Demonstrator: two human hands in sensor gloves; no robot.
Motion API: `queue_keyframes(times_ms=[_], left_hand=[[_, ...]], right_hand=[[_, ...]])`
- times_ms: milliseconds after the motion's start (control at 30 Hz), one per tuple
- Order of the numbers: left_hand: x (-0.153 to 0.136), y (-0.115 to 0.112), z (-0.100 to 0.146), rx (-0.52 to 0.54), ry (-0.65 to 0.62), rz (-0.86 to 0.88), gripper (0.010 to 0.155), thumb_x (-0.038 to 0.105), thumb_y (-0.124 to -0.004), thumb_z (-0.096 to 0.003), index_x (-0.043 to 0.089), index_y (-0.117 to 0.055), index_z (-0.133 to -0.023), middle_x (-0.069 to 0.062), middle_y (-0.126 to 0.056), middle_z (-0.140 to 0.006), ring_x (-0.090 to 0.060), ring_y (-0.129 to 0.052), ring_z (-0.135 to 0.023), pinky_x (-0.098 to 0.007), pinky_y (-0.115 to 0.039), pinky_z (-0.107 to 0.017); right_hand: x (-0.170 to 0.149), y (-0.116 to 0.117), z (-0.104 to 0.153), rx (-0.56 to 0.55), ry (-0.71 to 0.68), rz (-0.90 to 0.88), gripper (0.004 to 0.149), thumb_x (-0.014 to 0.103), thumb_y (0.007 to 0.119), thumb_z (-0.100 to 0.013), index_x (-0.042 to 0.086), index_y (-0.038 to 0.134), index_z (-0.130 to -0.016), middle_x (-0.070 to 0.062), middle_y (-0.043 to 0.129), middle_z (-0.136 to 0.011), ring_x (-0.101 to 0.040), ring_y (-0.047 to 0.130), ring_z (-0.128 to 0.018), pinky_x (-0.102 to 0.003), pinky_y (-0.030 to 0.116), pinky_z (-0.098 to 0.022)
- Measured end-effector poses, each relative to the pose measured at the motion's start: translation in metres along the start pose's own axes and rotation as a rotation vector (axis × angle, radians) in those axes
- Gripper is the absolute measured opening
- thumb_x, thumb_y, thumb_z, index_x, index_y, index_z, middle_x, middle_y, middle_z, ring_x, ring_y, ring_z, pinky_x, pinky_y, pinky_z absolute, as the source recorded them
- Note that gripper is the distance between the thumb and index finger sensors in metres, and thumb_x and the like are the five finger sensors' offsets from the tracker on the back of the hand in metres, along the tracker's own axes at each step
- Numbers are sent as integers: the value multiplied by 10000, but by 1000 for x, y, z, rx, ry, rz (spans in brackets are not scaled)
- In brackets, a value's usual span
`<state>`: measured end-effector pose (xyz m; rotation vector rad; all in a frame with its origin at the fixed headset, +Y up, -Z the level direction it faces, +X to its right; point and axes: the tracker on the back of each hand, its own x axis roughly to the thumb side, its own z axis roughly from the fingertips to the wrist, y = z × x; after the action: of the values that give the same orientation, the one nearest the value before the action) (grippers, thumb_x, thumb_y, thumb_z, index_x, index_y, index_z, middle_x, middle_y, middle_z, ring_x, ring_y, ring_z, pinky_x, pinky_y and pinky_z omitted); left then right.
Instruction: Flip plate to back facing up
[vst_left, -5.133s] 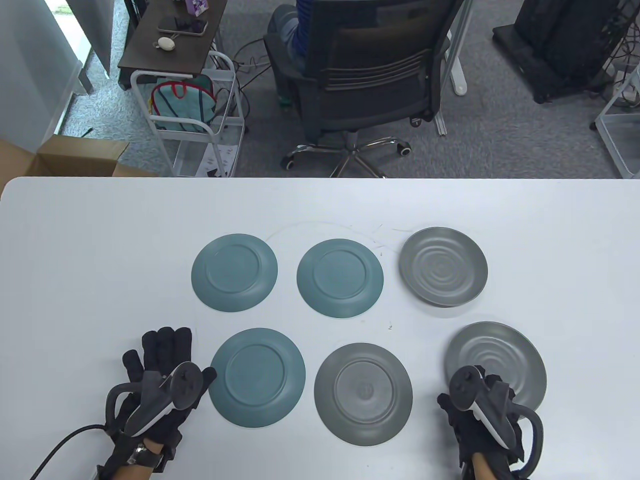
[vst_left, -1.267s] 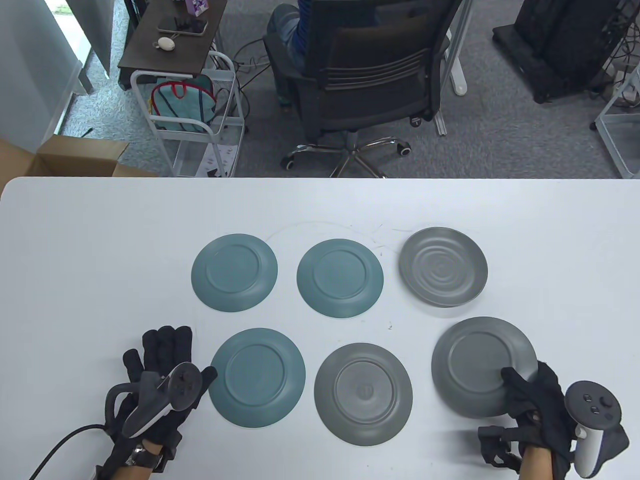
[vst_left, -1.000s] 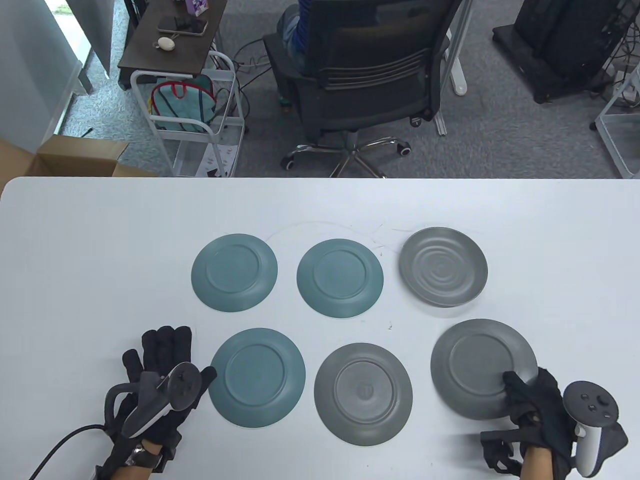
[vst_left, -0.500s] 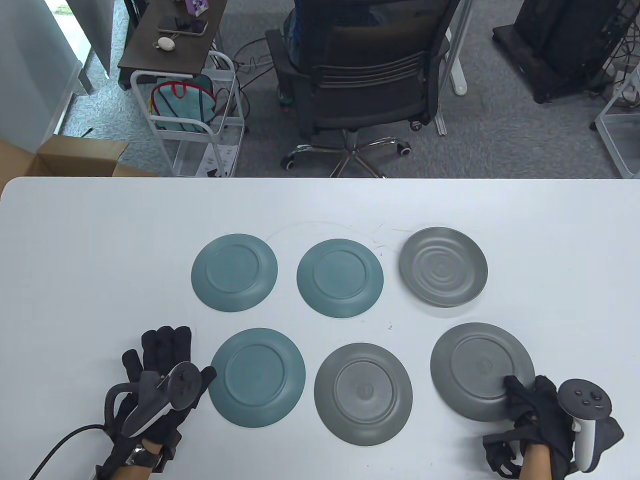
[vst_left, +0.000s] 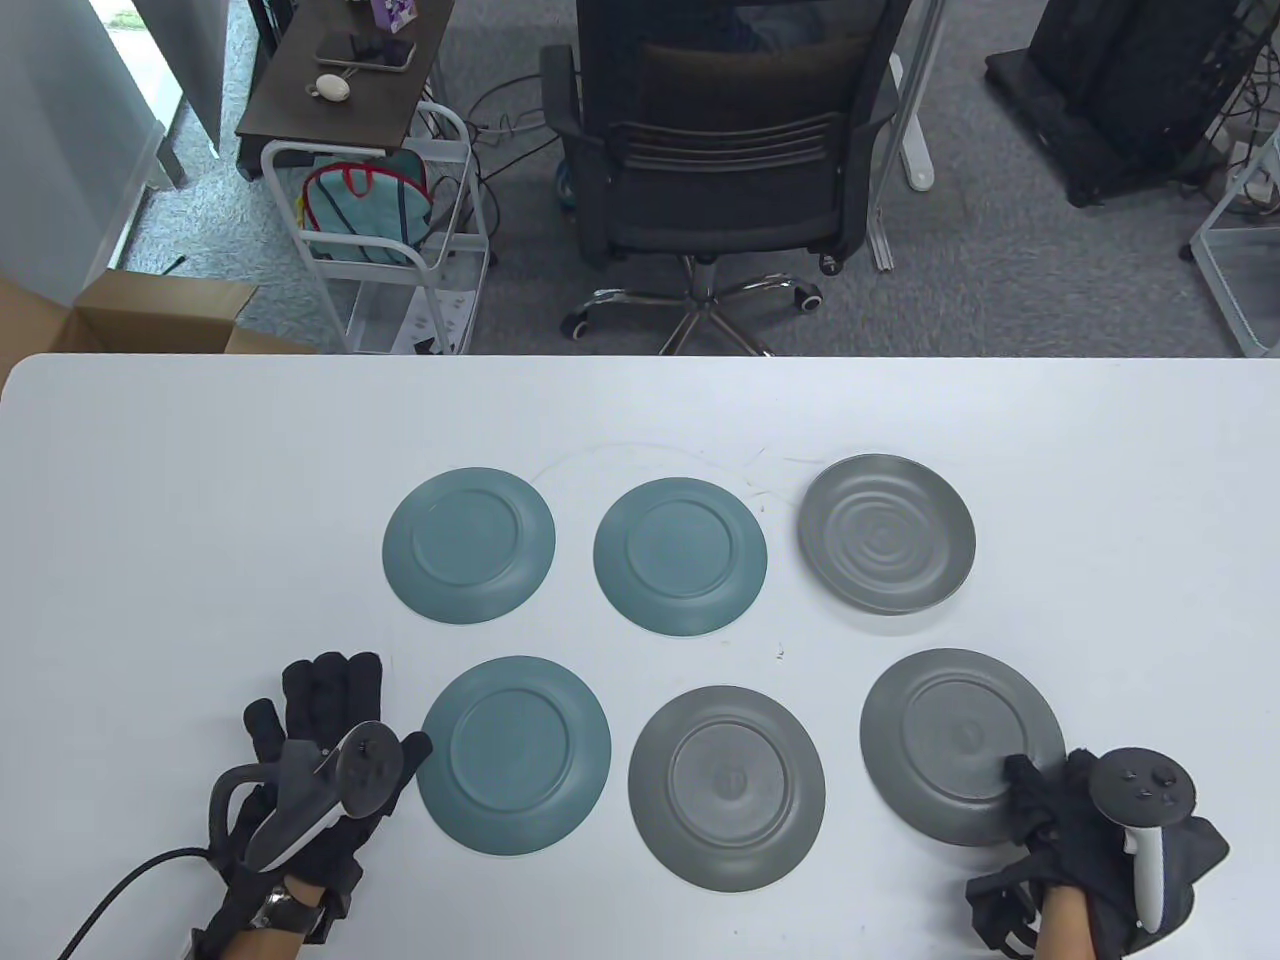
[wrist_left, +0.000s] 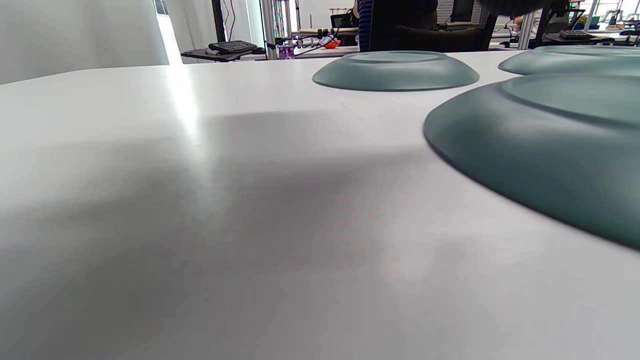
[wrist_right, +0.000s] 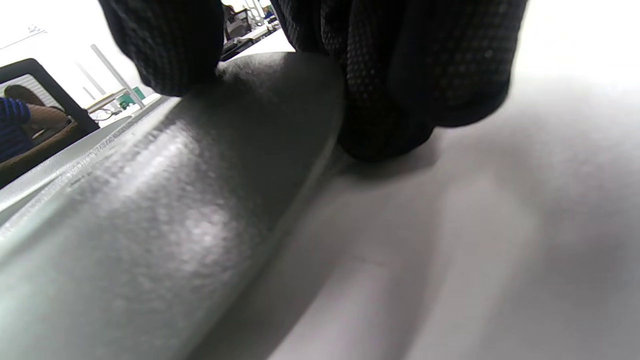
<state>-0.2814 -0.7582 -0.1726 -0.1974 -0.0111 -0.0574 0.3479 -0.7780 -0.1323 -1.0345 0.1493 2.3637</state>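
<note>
At the near left of the white table (vst_left: 150, 480), the left hand (vst_left: 320, 760) lies flat with its fingers spread, holding nothing, just beside a teal plate (vst_left: 514, 754) that already shows its back. Two more teal plates (vst_left: 469, 545) sit back-up in the far row, and a grey plate (vst_left: 727, 786) lies back-up at the near middle. Further right, the near-right grey plate (vst_left: 962, 745) also lies back-up, and the right hand (vst_left: 1075, 810) grips its near rim: the right wrist view shows a thumb on top and fingers (wrist_right: 400, 100) curled down past the edge to the table. If those fingers are pulled out carelessly, I judge the rim could drag or tip, letting the plate slide, or clatter down. The smooth tabletop would give it little to catch on. Behind it, the far-right ridged grey plate (vst_left: 886, 533) lies face-up, so it looks not yet turned; a low reach across could knock the near plate.

Faint scuff lines mark the tabletop near the far row. Beyond the table, from left, stand a cardboard box (vst_left: 150, 315), a wire cart (vst_left: 390, 240) under a dark side desk, an office chair (vst_left: 720, 150) on grey carpet, and black equipment at the far right.
</note>
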Motion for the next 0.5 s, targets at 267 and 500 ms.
queue_keyframes(times_ms=[267, 500], left_hand=[[0, 0, 0, 0, 0, -2, 899, 704, -513, -558, 149, -231, -1205, -219, -292, -1209, -510, -366, -1160, -729, -362, -756], [0, 0, -1, -8, 0, 0, 896, 704, -513, -558, 151, -233, -1205, -218, -294, -1209, -509, -366, -1161, -728, -362, -757]], right_hand=[[8, 1, 2, -23, -19, 102, 750, 448, 780, -480, -21, 553, -1020, -229, 811, -879, -338, 949, -558, -383, 862, -360], [11, 2, 3, -16, -19, 142, 751, 434, 790, -483, -13, 536, -1031, -247, 778, -905, -351, 941, -575, -396, 858, -371]])
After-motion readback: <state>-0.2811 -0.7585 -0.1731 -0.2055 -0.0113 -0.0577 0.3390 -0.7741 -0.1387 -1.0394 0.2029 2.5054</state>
